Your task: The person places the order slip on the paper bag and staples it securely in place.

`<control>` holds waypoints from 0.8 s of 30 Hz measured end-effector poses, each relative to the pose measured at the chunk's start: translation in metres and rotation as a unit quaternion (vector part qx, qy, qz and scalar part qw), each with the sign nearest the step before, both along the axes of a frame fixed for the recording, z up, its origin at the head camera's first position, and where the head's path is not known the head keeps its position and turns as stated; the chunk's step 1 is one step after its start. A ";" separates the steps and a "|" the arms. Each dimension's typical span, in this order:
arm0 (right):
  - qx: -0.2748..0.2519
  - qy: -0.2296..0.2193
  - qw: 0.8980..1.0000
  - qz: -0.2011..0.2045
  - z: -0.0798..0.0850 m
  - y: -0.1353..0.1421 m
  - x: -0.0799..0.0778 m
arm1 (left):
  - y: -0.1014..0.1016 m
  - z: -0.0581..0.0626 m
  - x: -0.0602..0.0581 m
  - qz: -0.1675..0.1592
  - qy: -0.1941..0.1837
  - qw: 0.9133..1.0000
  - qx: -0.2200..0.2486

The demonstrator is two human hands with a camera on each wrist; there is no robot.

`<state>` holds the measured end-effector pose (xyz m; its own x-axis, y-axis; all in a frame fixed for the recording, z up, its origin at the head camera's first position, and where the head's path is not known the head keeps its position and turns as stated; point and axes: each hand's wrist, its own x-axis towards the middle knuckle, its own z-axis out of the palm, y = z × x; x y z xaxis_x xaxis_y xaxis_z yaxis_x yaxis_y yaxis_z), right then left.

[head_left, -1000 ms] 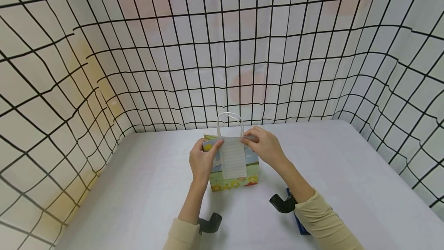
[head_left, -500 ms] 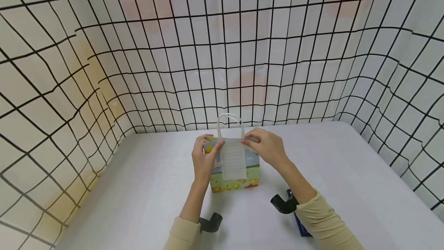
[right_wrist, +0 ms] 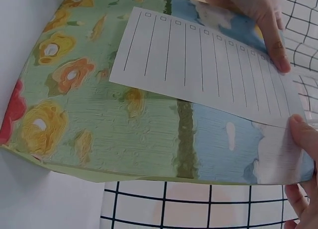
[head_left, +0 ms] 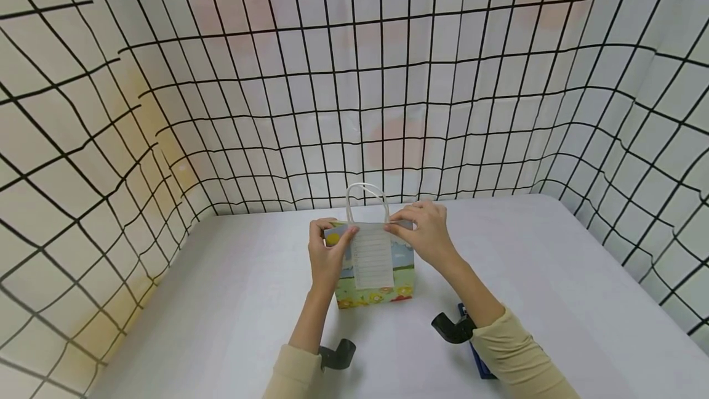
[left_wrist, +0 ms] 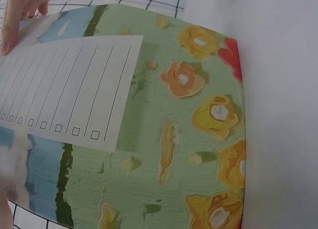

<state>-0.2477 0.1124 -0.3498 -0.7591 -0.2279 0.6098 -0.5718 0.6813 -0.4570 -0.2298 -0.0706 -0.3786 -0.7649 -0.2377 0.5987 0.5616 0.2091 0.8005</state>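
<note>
A paper gift bag (head_left: pixel 403 276) with painted flowers and sky stands upright on the white table. Its white handle (head_left: pixel 364 185) rises above the top edge. A lined checklist sheet (head_left: pixel 373 258) lies flat over the bag's front, its ticking boxes clear in the left wrist view. At the sheet's upper left corner, my left hand (head_left: pixel 327 257) pinches sheet and bag rim, thumb in front and fingers behind. My right hand (head_left: pixel 429 236) does the same at the upper right corner, its thumb (right_wrist: pixel 300 132) on the sheet's edge in the right wrist view.
A dark blue object (head_left: pixel 482 362) lies on the table, partly hidden under my right forearm. Black curved pieces (head_left: pixel 339 354) project from both wrists. A white wall with a black grid (head_left: pixel 354 106) encloses the table (head_left: pixel 238 300) at the back and sides.
The left fingers have shifted slightly along the bag's top edge and curl further behind it. The right hand's knuckles are a little higher. Sheet and bag stay in place.
</note>
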 end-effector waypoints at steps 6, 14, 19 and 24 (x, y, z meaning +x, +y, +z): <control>-0.056 -0.106 0.992 0.032 0.002 -0.001 0.002 | 0.000 0.008 0.004 -0.038 0.023 0.999 0.024; -0.065 -0.130 0.989 0.031 0.000 0.000 0.002 | -0.014 -0.005 -0.018 -0.088 -0.096 0.992 0.001; -0.059 -0.139 0.988 0.037 0.004 0.001 0.003 | -0.021 0.002 -0.019 -0.131 -0.162 0.978 -0.016; -0.050 -0.144 0.987 0.044 0.007 0.002 0.002 | -0.025 0.005 -0.022 -0.164 -0.199 0.966 -0.011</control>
<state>-0.2457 0.1139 -0.3428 -0.8842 -0.2500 0.3947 -0.4633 0.5778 -0.6719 -0.2519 -0.0957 -0.3733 -0.9678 0.0650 0.2432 0.2485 0.0916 0.9643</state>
